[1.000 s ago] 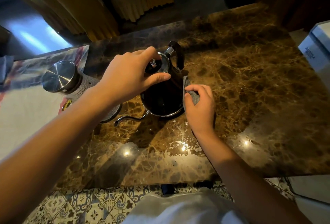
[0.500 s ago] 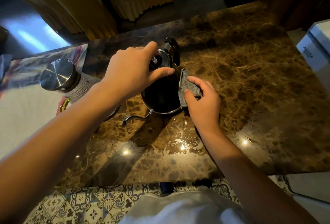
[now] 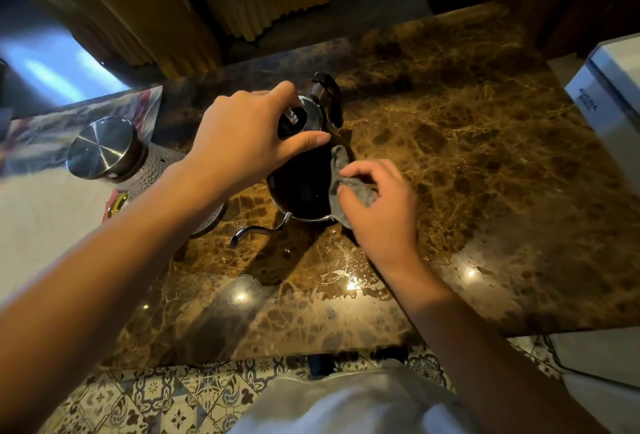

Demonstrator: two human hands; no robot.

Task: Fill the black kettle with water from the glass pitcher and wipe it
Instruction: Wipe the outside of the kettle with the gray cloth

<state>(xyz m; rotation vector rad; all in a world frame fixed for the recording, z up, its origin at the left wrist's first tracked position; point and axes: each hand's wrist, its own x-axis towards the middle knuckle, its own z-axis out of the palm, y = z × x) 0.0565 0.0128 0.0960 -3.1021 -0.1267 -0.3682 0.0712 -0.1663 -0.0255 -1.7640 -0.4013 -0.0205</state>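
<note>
The black kettle (image 3: pixel 301 188) stands upright on the brown marble counter (image 3: pixel 467 163), its thin metal spout (image 3: pixel 256 231) pointing toward me and its handle at the far side. My left hand (image 3: pixel 242 139) grips the kettle's top around the lid and its knob. My right hand (image 3: pixel 381 207) holds a grey cloth (image 3: pixel 341 179) pressed against the kettle's right side. The glass pitcher (image 3: pixel 104 151), with a round steel lid, stands to the left, partly hidden behind my left forearm.
Water marks shine on the counter in front of the kettle (image 3: pixel 339 267). A white box (image 3: pixel 613 101) sits at the right edge. A white mat (image 3: pixel 38 219) lies under the pitcher at the left. Yellow ribbed panels (image 3: pixel 166 18) rise behind the counter.
My right hand has slid the cloth along the kettle's right side, with more of the cloth now showing. My left hand has kept its grip on the lid.
</note>
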